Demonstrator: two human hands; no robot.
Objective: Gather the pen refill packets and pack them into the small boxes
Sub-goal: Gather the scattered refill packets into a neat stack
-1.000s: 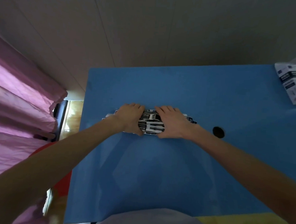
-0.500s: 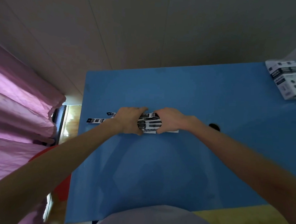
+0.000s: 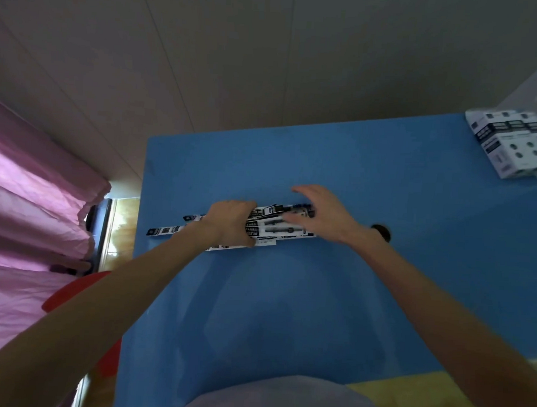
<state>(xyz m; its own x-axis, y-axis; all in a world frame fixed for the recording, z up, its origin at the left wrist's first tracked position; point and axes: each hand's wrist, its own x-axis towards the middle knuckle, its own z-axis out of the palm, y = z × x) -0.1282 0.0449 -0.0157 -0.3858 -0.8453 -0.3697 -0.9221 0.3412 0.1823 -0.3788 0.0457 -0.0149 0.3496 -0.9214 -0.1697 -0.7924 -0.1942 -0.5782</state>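
1. While pressing down on the fanned packets (image 3: 269,226), left hand (image 3: 232,224) grips the bundle's left half, fingers curled over the far edge, thumb at the near edge; no real shift from half a second ago.
2. Right of it, right hand (image 3: 321,215) now lifted and spread, fingers loose above the bundle's right end; was clamped round the packets against the left hand half a second ago. Touching the packets or just hovering: cannot tell, motion blur.
3. Left of the left hand, two packet ends poke past the wrist, one reaching the table (image 3: 286,313) edge; bundle more splayed and longer than a second ago, when it sat compact between both hands.
4. Just beyond the right wrist, dark round hole (image 3: 381,232) in the tabletop, half hidden.
5. Far right of the right hand, well apart, stack of small boxes (image 3: 513,143) at the table's far corner.
6. Judgement: gathering not finished; stack has slipped apart, likely needs re-squaring before any move to the boxes. Risk: loose ends sliding off the left edge.
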